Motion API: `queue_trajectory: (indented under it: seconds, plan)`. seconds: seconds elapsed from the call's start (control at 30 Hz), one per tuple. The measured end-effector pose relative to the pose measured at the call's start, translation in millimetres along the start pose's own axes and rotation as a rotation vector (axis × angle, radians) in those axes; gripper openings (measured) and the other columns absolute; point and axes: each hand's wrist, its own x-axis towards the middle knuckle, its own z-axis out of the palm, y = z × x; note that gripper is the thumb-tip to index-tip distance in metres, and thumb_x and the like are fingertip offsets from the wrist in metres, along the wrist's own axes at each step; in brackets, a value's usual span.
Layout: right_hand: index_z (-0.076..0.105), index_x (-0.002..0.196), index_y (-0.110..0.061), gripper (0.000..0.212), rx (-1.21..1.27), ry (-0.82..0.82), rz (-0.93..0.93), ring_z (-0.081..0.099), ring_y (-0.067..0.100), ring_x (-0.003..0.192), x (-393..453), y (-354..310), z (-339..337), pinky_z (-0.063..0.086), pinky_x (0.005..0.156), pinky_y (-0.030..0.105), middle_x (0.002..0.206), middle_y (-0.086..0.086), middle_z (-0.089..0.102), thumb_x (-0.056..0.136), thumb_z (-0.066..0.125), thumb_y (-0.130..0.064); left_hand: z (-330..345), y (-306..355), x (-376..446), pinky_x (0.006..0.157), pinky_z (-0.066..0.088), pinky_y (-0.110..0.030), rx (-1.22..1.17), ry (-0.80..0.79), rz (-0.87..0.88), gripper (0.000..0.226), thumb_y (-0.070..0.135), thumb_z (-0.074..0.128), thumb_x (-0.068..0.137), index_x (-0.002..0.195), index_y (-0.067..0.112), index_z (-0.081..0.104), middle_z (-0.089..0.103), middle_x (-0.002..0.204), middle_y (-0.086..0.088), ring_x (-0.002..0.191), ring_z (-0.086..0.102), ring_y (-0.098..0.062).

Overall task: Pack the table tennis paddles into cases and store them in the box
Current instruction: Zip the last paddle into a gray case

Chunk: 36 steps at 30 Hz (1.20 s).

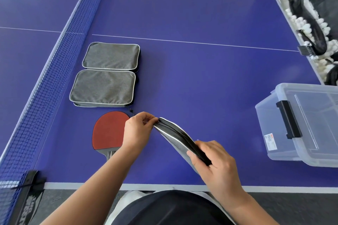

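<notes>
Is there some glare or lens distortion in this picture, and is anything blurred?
Head view: soft glare on the table at its far side; wide-angle bending curves the net and the table's edges; the clear box shows reflections; both hands look sharp.

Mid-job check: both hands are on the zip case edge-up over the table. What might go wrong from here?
1. The left hand pinches only the corner of the held case; it may slip as the zip runs.
2. The left forearm lies over the red paddle, which could get nudged.
3. The clear box appears lidded, so storing may stall.
</notes>
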Motion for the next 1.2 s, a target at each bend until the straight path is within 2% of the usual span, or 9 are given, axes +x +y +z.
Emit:
queue_trajectory:
  seconds: [0.1,0.2,0.3,0.37,0.47,0.67,0.83,1.0,1.2]
  plan:
    - [0.069,0.093,-0.020,0.011,-0.006,0.012,0.115,0.053,0.006,0.068,0,1,1,0.041,0.067,0.009,0.076,-0.018,0.055,0.087,0.068,-0.028,2,0,-4,0.065,0.052,-0.028,-0.130,0.026,-0.056,0.005,0.025,0.071,0.089,0.093,0.023,0.069,0.071,0.070,0.005,0.055,0.063,-0.008]
    - [0.069,0.095,-0.024,0.012,0.006,0.006,0.226,0.055,0.006,0.069,1,5,7,0.040,0.060,0.010,0.074,-0.018,0.057,0.084,0.075,-0.025,1,1,-18,0.071,0.058,-0.036,-0.242,0.065,-0.081,0.026,0.031,0.069,0.090,0.114,0.027,0.059,0.072,0.088,0.008,0.063,0.070,-0.010]
    - [0.067,0.093,-0.025,0.013,0.042,-0.014,0.305,0.054,0.008,0.071,2,2,21,0.041,0.059,0.014,0.075,-0.016,0.059,0.084,0.075,-0.026,3,4,-40,0.073,0.060,-0.046,-0.307,0.020,-0.026,0.024,0.044,0.071,0.085,0.105,0.041,0.059,0.069,0.099,0.011,0.073,0.072,-0.015]
    - [0.066,0.094,-0.029,0.013,0.089,-0.055,0.379,0.057,0.008,0.076,5,-1,31,0.044,0.064,0.016,0.080,-0.016,0.063,0.085,0.074,-0.031,8,5,-56,0.075,0.059,-0.046,-0.330,-0.066,-0.005,0.024,0.053,0.070,0.081,0.102,0.044,0.062,0.068,0.101,0.015,0.081,0.071,-0.014]
    - [0.065,0.097,-0.029,0.013,0.156,-0.109,0.438,0.059,0.007,0.079,14,-2,45,0.046,0.063,0.015,0.085,-0.014,0.066,0.087,0.072,-0.033,16,1,-71,0.080,0.059,-0.043,-0.347,-0.181,-0.055,0.044,0.065,0.071,0.071,0.110,0.047,0.061,0.065,0.109,0.015,0.086,0.071,-0.009]
    - [0.064,0.112,-0.030,0.025,0.224,-0.269,0.562,0.059,0.002,0.087,27,8,68,0.047,0.066,0.013,0.099,-0.015,0.065,0.088,0.068,-0.026,20,-11,-63,0.073,0.062,-0.042,-0.409,-0.251,-0.158,0.033,0.038,0.075,0.084,0.112,0.046,0.061,0.067,0.109,0.007,0.088,0.072,-0.012]
    - [0.062,0.121,-0.040,0.039,0.303,-0.372,0.581,0.063,0.003,0.093,27,12,79,0.050,0.072,0.013,0.104,-0.013,0.065,0.086,0.071,-0.026,25,-18,-50,0.072,0.062,-0.043,-0.365,-0.284,-0.205,0.031,0.031,0.071,0.088,0.116,0.038,0.063,0.069,0.108,0.005,0.084,0.072,-0.016]
    - [0.055,0.128,-0.045,0.046,0.319,-0.426,0.576,0.062,-0.001,0.097,18,14,65,0.044,0.077,0.005,0.113,-0.019,0.063,0.087,0.072,-0.033,24,-19,-47,0.074,0.061,-0.046,-0.301,-0.291,-0.169,0.031,0.032,0.069,0.089,0.107,0.054,0.056,0.067,0.103,0.016,0.074,0.072,-0.017]
    - [0.048,0.140,-0.032,0.057,0.316,-0.416,0.629,0.060,-0.005,0.097,4,19,56,0.042,0.079,0.002,0.121,-0.026,0.055,0.088,0.070,-0.032,20,-21,-51,0.079,0.059,-0.042,-0.183,-0.259,-0.067,0.051,0.033,0.061,0.093,0.134,0.057,0.042,0.060,0.117,0.013,0.082,0.070,-0.007]
